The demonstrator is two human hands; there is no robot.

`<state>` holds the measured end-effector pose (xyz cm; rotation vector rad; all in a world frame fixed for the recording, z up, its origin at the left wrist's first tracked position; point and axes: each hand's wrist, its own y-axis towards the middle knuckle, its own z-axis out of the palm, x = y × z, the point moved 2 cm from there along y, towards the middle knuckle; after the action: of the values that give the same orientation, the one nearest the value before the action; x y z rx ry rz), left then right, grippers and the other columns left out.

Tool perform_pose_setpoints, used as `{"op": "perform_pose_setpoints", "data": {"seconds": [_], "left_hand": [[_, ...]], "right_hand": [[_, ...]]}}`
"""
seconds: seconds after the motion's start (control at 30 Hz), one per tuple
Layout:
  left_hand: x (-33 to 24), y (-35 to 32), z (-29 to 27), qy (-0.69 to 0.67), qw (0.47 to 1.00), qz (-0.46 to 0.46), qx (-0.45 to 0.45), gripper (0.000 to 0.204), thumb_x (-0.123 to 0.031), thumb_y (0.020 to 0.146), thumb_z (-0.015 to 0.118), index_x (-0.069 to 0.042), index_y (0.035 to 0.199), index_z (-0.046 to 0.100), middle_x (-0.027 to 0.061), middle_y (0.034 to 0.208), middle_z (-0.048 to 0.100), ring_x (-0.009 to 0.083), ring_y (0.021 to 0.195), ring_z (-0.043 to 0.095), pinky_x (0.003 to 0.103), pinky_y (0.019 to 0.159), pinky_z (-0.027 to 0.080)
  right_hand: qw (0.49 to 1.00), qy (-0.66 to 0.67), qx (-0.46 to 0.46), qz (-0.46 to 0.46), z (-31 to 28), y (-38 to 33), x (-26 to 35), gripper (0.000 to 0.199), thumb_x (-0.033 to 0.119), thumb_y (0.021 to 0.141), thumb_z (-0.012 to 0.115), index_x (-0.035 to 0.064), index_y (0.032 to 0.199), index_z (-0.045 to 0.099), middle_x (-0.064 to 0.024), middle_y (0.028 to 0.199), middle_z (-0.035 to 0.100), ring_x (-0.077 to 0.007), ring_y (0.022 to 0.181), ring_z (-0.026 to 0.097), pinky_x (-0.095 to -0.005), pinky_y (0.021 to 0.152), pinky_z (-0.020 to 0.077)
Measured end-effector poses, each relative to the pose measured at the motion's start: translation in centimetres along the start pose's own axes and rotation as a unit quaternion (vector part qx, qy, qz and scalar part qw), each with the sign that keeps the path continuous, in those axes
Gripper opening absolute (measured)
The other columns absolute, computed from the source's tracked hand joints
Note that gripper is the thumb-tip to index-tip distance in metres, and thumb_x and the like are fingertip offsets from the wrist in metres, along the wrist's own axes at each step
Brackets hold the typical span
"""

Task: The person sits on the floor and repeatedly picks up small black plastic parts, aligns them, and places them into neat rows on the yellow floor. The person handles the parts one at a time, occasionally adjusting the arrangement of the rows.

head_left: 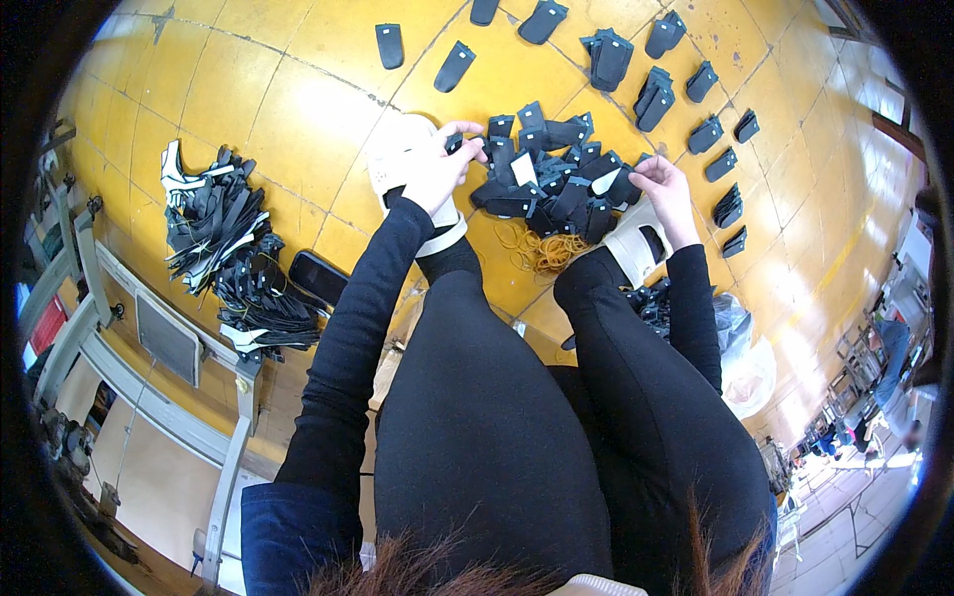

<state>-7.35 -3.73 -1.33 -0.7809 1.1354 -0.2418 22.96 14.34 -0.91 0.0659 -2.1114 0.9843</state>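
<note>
A loose heap of flat black pieces (566, 194), rounded at one end and some with small white marks, lies on the floor between my feet. At its left edge my left hand (449, 167) curls thumb and forefinger round a small dark piece (454, 143), partly hidden by the fingers. On the right side of the heap, my right hand (666, 194) pinches the edge of a black piece (625, 189). Two white pieces (523, 169) show among the black ones. Yellow rubber bands (553, 250) lie in a tangle at the near side of the heap.
Small stacks of black pieces (609, 62) are spread over the yellow tiled floor, far and right. To the left lie a pile of black and white strips (214, 223) and a dark phone (318, 277). A metal frame (159, 382) stands at lower left; plastic bags (747, 372) sit right.
</note>
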Motion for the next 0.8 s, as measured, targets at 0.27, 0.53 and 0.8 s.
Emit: {"op": "perform_pose_setpoints", "data": {"seconds": [0.27, 0.53, 0.8], "left_hand": [[-0.1, 0.0, 0.2, 0.008, 1.000, 0.005, -0.002, 0.028, -0.016, 0.093, 0.056, -0.005, 0.119, 0.053, 0.0007, 0.077, 0.059, 0.0004, 0.050, 0.036, 0.016, 0.043, 0.029], [-0.1, 0.0, 0.1, -0.004, 1.000, 0.000, 0.000, 0.029, -0.017, 0.093, 0.056, -0.005, 0.119, 0.053, 0.0007, 0.077, 0.059, 0.0007, 0.050, 0.036, 0.016, 0.044, 0.029], [0.1, 0.1, 0.1, -0.003, 1.000, -0.002, 0.001, 0.028, -0.017, 0.093, 0.057, -0.006, 0.119, 0.053, 0.0003, 0.077, 0.059, 0.0005, 0.050, 0.036, 0.016, 0.043, 0.028]], "right_hand": [[0.993, -0.076, -0.058, -0.064, 2.4, -1.7, 2.3, 0.021, 0.015, 0.080, 0.066, 0.0042, 0.098, 0.064, -0.0060, 0.085, 0.061, -0.0186, 0.080, 0.058, -0.0304, 0.074, 0.0463], [0.965, -0.201, 0.103, -0.132, 5.0, -1.9, 3.6, 0.015, 0.015, 0.079, 0.069, 0.0024, 0.086, 0.064, -0.0037, 0.075, 0.058, -0.0148, 0.071, 0.055, -0.0281, 0.065, 0.0431], [0.976, -0.157, 0.124, -0.091, 2.9, -1.7, 3.3, 0.012, 0.012, 0.079, 0.069, 0.0055, 0.089, 0.066, 0.0001, 0.075, 0.059, -0.0097, 0.066, 0.052, -0.0256, 0.061, 0.0427]]}}
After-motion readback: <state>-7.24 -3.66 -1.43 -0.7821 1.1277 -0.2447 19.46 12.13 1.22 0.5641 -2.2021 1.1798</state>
